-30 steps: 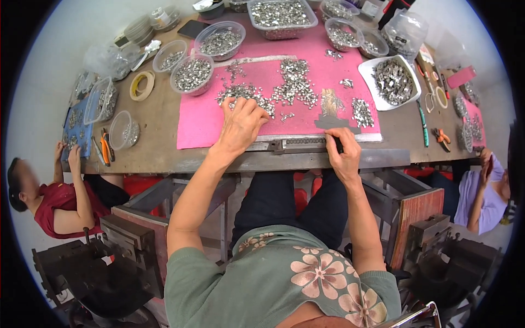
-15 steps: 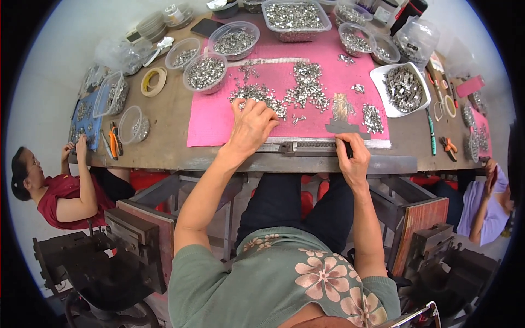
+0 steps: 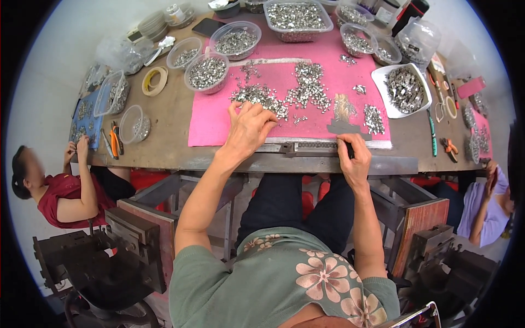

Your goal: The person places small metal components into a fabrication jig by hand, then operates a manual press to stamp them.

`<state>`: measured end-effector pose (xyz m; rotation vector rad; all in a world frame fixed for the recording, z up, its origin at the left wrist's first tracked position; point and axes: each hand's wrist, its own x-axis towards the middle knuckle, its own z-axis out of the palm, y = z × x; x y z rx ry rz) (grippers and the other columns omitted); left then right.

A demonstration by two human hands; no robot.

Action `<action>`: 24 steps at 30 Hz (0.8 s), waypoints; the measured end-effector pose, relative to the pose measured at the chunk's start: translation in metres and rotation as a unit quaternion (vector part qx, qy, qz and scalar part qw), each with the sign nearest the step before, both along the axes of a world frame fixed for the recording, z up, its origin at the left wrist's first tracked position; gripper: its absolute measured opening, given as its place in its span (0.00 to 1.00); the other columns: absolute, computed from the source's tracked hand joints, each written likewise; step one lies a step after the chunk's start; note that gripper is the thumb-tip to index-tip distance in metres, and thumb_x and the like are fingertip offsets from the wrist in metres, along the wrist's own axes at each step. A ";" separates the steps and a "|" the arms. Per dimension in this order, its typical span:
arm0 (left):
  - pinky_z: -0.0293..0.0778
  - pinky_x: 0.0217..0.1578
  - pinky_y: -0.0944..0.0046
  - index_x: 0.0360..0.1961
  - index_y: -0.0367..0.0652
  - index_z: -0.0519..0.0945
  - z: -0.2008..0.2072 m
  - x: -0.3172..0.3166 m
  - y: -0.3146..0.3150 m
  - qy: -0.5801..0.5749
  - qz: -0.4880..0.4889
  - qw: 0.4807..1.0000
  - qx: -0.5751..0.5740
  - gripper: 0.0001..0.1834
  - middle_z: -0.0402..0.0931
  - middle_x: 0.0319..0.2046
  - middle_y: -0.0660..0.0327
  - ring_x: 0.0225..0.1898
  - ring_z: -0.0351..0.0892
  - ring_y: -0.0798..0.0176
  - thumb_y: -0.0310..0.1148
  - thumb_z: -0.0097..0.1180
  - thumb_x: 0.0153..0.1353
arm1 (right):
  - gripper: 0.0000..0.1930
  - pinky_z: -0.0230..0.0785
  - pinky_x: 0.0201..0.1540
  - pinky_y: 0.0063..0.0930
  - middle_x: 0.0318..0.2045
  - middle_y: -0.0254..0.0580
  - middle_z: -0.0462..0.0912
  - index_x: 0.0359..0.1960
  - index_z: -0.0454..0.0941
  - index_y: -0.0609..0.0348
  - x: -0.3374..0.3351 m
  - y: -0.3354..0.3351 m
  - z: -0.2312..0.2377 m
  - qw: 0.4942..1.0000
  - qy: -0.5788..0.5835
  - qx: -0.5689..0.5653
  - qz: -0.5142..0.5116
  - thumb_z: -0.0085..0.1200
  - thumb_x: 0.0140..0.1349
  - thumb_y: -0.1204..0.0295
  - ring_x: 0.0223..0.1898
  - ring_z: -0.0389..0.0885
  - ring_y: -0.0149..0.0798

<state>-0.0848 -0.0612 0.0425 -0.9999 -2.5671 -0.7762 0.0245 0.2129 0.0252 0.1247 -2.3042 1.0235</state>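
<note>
My left hand (image 3: 248, 128) rests at the near edge of a pile of small shiny metal pieces (image 3: 260, 98). Its fingers are bent down and drawn in; whatever their tips pinch is too small to make out. To its right, my right hand (image 3: 355, 153) is closed around a small black object (image 3: 349, 148), its kind mostly hidden by the fingers. That hand sits at the right end of a long metal strip fixture (image 3: 311, 147) with a row of small slots, along the table's front edge. Flat grey plates (image 3: 345, 128) lie just beyond it.
A pink mat (image 3: 213, 120) bears more loose piles (image 3: 309, 85). Tubs of metal pieces (image 3: 206, 72) stand behind, and a white dish (image 3: 404, 90) is at right. Orange-handled pliers (image 3: 114, 141), a tape roll (image 3: 155, 81) and two co-workers, one in a red top (image 3: 71, 199), flank the table.
Both hands keep nearly the same places; the left fingers shift only slightly at the pile. The whole view has drifted a touch.
</note>
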 end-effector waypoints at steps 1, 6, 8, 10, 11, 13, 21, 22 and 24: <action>0.55 0.60 0.48 0.36 0.50 0.86 -0.001 0.000 0.002 0.002 0.005 1.000 0.006 0.03 0.76 0.31 0.67 0.41 0.74 0.62 0.34 0.66 0.62 | 0.07 0.69 0.42 0.35 0.32 0.43 0.83 0.38 0.82 0.62 0.000 0.000 0.000 1.000 0.000 0.001 -0.001 0.61 0.58 0.84 0.35 0.81 0.45; 0.55 0.60 0.46 0.37 0.51 0.86 -0.001 0.002 0.006 0.020 -0.008 1.000 -0.012 0.04 0.75 0.31 0.67 0.42 0.74 0.62 0.34 0.66 0.62 | 0.07 0.69 0.42 0.35 0.32 0.43 0.83 0.38 0.81 0.62 0.000 0.001 -0.002 1.000 0.007 -0.011 0.001 0.61 0.58 0.84 0.34 0.81 0.45; 0.55 0.60 0.45 0.37 0.51 0.85 0.000 0.003 0.003 0.033 0.000 0.999 -0.035 0.04 0.75 0.31 0.67 0.42 0.74 0.61 0.33 0.66 0.61 | 0.07 0.69 0.42 0.35 0.32 0.43 0.83 0.37 0.82 0.62 -0.001 0.000 -0.001 1.000 0.007 -0.011 0.001 0.61 0.58 0.83 0.34 0.81 0.44; 0.55 0.60 0.45 0.37 0.50 0.85 0.003 0.005 0.002 0.031 0.003 0.999 -0.036 0.04 0.75 0.32 0.67 0.42 0.74 0.61 0.32 0.66 0.60 | 0.07 0.69 0.43 0.35 0.33 0.43 0.83 0.37 0.81 0.62 -0.002 -0.001 -0.001 1.000 0.007 -0.020 0.008 0.61 0.58 0.83 0.35 0.81 0.45; 0.56 0.60 0.45 0.37 0.50 0.84 0.004 0.006 0.002 0.030 0.012 0.999 -0.040 0.05 0.76 0.32 0.67 0.42 0.74 0.60 0.31 0.66 0.60 | 0.07 0.69 0.43 0.35 0.33 0.43 0.83 0.37 0.81 0.62 -0.001 0.000 -0.001 1.000 0.006 -0.019 0.003 0.61 0.58 0.83 0.35 0.81 0.45; 0.56 0.59 0.45 0.36 0.49 0.83 0.003 0.008 0.006 0.034 0.011 0.999 -0.035 0.05 0.76 0.33 0.67 0.42 0.74 0.59 0.29 0.66 0.59 | 0.07 0.69 0.43 0.35 0.33 0.43 0.83 0.37 0.81 0.62 -0.001 0.002 -0.001 1.000 0.008 -0.012 0.007 0.61 0.58 0.83 0.35 0.81 0.45; 0.59 0.56 0.50 0.34 0.47 0.82 0.001 0.057 0.081 0.010 -0.044 0.995 0.093 0.06 0.78 0.35 0.65 0.43 0.77 0.60 0.28 0.66 0.56 | 0.07 0.70 0.43 0.37 0.33 0.43 0.83 0.38 0.81 0.62 -0.001 0.001 -0.002 0.999 0.016 -0.028 -0.033 0.61 0.58 0.84 0.36 0.80 0.47; 0.59 0.56 0.50 0.34 0.47 0.82 -0.003 0.058 0.087 0.011 -0.044 0.995 0.093 0.06 0.78 0.35 0.65 0.43 0.77 0.60 0.28 0.66 0.56 | 0.07 0.70 0.43 0.37 0.33 0.43 0.83 0.38 0.82 0.62 -0.001 0.000 -0.002 0.999 0.015 -0.035 -0.032 0.61 0.58 0.84 0.36 0.80 0.47; 0.60 0.55 0.51 0.34 0.47 0.81 -0.013 0.059 0.094 0.002 -0.051 0.993 0.103 0.07 0.77 0.35 0.65 0.43 0.76 0.60 0.28 0.67 0.55 | 0.07 0.70 0.43 0.37 0.32 0.43 0.83 0.37 0.82 0.62 -0.001 -0.001 -0.001 0.999 0.017 -0.036 -0.030 0.62 0.58 0.84 0.36 0.80 0.47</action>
